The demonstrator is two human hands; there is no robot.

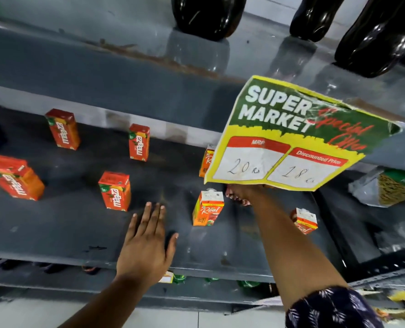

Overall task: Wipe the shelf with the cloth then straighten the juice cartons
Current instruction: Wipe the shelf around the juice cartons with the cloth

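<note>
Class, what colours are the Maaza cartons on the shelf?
The Maaza cartons are red and orange with white lettering, seen in the head view.

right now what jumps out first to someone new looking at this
The yellow and green supermarket offer sign hanging from the upper shelf edge at right dominates. Below it, red Maaza cartons stand scattered on the dark shelf, with the left hand flat, fingers spread, at its front and the right hand reaching beneath the sign.

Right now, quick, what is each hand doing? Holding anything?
Left hand: open, fingers spread flat on the shelf, holding nothing.
Right hand: mostly hidden behind the offer sign; cannot tell whether it holds anything.
</note>
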